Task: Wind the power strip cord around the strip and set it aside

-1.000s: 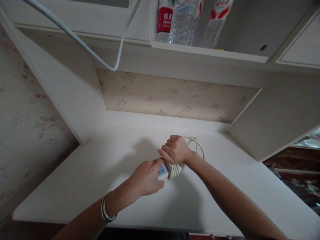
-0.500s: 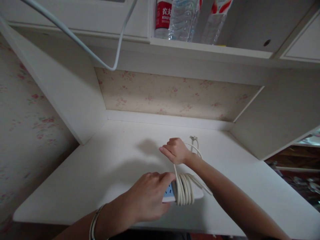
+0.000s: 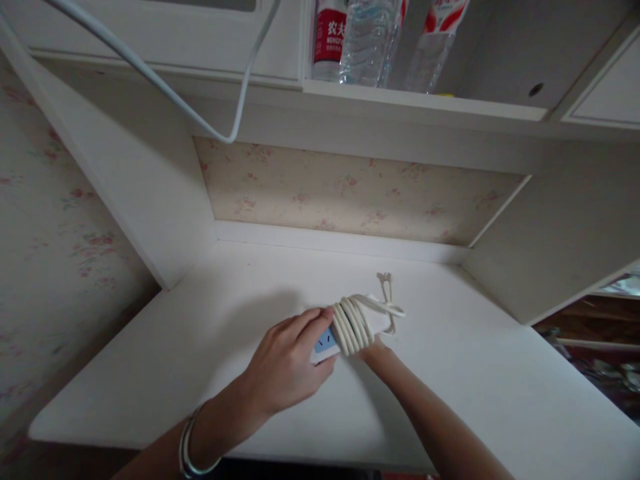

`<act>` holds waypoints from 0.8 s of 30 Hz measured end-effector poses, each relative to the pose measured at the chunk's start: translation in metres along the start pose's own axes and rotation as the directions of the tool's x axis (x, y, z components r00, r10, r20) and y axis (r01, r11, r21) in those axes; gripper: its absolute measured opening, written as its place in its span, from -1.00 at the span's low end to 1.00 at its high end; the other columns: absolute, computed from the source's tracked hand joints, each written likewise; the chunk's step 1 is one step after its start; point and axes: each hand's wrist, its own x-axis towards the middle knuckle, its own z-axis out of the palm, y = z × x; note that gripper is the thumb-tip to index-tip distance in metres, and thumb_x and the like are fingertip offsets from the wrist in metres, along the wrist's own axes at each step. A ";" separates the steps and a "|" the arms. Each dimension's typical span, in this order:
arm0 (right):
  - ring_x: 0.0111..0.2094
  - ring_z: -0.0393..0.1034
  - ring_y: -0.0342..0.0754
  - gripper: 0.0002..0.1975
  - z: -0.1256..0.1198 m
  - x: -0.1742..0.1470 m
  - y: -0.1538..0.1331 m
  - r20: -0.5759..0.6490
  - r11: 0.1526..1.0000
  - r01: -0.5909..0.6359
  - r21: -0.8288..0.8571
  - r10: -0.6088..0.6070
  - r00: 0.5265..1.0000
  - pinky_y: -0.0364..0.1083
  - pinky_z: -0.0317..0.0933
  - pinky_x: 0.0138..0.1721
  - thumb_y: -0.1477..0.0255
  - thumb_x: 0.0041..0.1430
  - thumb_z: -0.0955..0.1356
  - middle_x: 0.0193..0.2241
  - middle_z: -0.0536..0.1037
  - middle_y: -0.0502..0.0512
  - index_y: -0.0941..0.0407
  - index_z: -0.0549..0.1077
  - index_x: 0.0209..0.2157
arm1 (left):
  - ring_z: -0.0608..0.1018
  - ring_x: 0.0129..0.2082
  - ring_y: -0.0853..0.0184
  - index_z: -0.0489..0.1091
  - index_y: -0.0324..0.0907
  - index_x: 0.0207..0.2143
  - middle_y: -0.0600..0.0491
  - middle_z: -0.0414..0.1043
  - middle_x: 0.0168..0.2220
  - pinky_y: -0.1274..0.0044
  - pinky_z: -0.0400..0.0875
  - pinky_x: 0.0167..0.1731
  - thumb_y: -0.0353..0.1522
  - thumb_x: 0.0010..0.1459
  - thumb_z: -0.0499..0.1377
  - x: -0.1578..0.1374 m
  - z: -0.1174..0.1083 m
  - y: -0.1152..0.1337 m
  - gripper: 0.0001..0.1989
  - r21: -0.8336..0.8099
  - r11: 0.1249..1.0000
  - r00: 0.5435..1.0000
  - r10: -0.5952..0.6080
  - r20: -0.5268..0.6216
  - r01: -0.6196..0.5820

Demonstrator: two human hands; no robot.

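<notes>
My left hand [image 3: 290, 360] is closed around the left end of a white power strip [image 3: 326, 344] with a blue socket face. Several turns of cream cord [image 3: 352, 327] are wound tightly around the strip's middle. Past its right end, a looser loop of the same cord [image 3: 387, 307] trails over the desk, with a small knotted-looking end. My right hand [image 3: 374, 352] is underneath and behind the wound strip; the strip hides its fingers, so I cannot tell what they grip. A bracelet [image 3: 187, 443] circles my left wrist.
The strip is above a white desk [image 3: 200, 347] with side panels and a wallpapered back. An overhead shelf [image 3: 425, 103] holds several plastic bottles [image 3: 367, 43]. A thick pale cable [image 3: 165, 90] hangs at upper left. Blurred items lie beyond the desk at right.
My right hand has passed from above the strip to beneath it, taking the cord around. The strip has risen and tilted, its right end now pointing further back.
</notes>
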 end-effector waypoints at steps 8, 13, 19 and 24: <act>-0.57 0.39 -0.12 -0.52 -0.012 -0.043 0.008 -0.025 0.978 0.034 -0.207 -0.040 0.999 -0.13 -0.06 -0.49 0.27 0.37 0.07 -0.57 0.54 0.03 0.09 0.46 -0.48 | 0.54 -0.22 0.29 0.22 -0.11 0.10 -0.02 0.30 -0.01 0.51 0.49 -0.32 -0.30 0.09 0.16 0.021 0.002 -0.042 -0.50 0.282 0.898 0.942 -0.320 -0.105 0.337; -0.62 0.28 -0.17 -0.59 -0.043 -0.034 0.017 -0.292 0.939 0.186 -0.288 -0.271 0.917 -0.09 -0.09 -0.44 0.36 0.30 0.20 -0.69 0.44 0.01 0.13 0.40 -0.62 | 0.53 -0.31 0.32 0.21 -0.08 0.10 -0.02 0.27 -0.02 0.50 0.44 -0.35 -0.35 0.14 0.09 0.023 0.026 -0.062 -0.56 0.440 0.828 0.904 -0.420 0.075 0.348; -0.67 0.17 -0.19 -0.59 -0.076 0.001 -0.001 -0.369 0.866 0.359 -0.348 -0.479 0.797 -0.06 -0.17 -0.47 0.39 0.25 0.25 -0.74 0.39 0.00 0.13 0.36 -0.68 | 0.52 -0.27 0.30 0.22 -0.11 0.04 -0.05 0.25 -0.03 0.48 0.41 -0.30 -0.45 0.12 0.08 0.017 0.052 -0.058 -0.59 0.435 0.865 0.886 -0.385 0.258 0.250; -0.67 0.17 -0.19 -0.55 -0.093 0.036 -0.013 -0.356 0.843 0.428 -0.326 -0.529 0.770 -0.07 -0.16 -0.47 0.38 0.27 0.21 -0.73 0.43 0.01 0.14 0.39 -0.69 | 0.52 -0.26 0.26 0.23 -0.11 0.02 -0.05 0.26 -0.06 0.42 0.43 -0.26 -0.45 0.07 0.10 0.006 0.057 -0.042 -0.58 0.296 0.945 0.858 -0.264 0.441 0.138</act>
